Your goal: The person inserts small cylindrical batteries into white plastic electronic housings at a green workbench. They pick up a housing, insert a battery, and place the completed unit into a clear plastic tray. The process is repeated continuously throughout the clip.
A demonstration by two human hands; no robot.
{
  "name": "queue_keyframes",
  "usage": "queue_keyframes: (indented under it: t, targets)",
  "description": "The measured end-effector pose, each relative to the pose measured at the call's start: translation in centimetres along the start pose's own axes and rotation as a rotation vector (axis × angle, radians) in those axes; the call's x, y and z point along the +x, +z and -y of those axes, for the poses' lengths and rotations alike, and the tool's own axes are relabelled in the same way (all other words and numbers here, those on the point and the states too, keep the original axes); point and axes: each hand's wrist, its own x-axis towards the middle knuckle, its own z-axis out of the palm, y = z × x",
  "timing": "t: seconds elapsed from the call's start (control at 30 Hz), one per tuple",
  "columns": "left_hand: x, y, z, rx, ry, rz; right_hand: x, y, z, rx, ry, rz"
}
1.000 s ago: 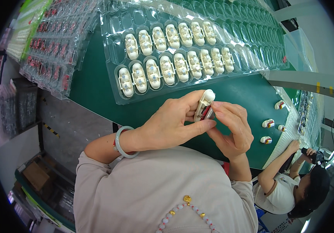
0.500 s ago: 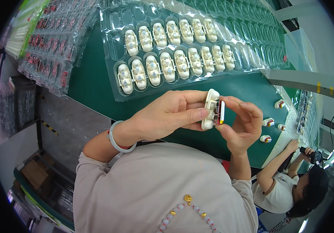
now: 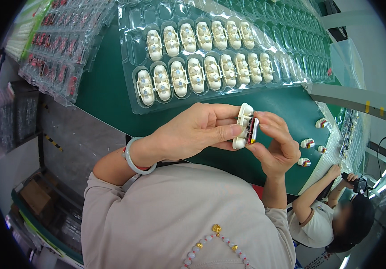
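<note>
1. A cream shell [image 3: 244, 117] is standing edge-on between my hands, above the near side of the work surface. It is long and narrow, with rounded ends and a ribbed, hollowed inner side that looks like smooth moulded plastic.
2. A thin, flat module [image 3: 253, 132] is sitting just beside that hollow, its white face turned to my right, with dark red along its edge and yellow at its lower end. The two are not lying flush; whether they are joined, I cannot tell.
3. My left hand [image 3: 202, 131] is gripping the shell, thumb across its side. My right hand [image 3: 276, 145] is pinching the module between fingertips and thumb.
4. Beyond, sixteen cream pieces [image 3: 212, 73] are lying in two rows in a clear, glossy tray [image 3: 135, 50] with oval cells, apparently further along than mine.
5. To my right, four small white, red and yellow pieces [image 3: 307, 143] are lying loose on the matt green table [image 3: 108, 67], seemingly left to handle.
6. Farther left, clear trays [image 3: 58, 54] are holding red and dark parts; on the right, a co-worker [image 3: 323, 219] is sitting.
</note>
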Motion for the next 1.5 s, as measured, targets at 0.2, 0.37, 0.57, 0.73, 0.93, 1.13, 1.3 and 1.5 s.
queue_keyframes:
  t: [0.2, 0.37, 0.57, 0.73, 0.93, 1.13, 1.3, 1.5]
  targets:
    - [-0.4, 0.8, 0.5, 0.363, 0.152, -0.023, 0.4, 0.5, 0.7, -0.314, -0.155, 0.063]
    - [-0.1, 1.0, 1.1, 0.516, 0.097, -0.147, -0.1, 1.2, 1.0, -0.387, -0.238, 0.012]
    - [-0.2, 1.4, 1.3, 0.648, 0.161, -0.151, -0.5, 1.4, 0.0, -0.314, -0.274, 0.008]
    - [0.3, 1.1, 1.4, 0.646, 0.102, -0.097, -1.8, 1.1, -0.6, -0.345, -0.228, 0.014]
    - [2.8, 1.7, 4.0, 0.483, 0.031, 0.135, -5.9, -0.7, -2.3, -0.013, 0.256, -0.225]
    - [5.0, 1.1, 5.8, 0.631, 0.093, -0.036, -4.9, -1.2, -2.4, -0.479, 0.187, -0.076]
    - [0.4, 0.0, 0.2, 1.164, 0.385, -0.091, -6.7, -6.0, -3.2, -0.778, 0.210, -0.077]
    - [-4.2, -7.8, -7.1, 1.685, 0.650, -1.082, -9.3, -10.0, -4.2, -0.965, 0.302, -0.208]
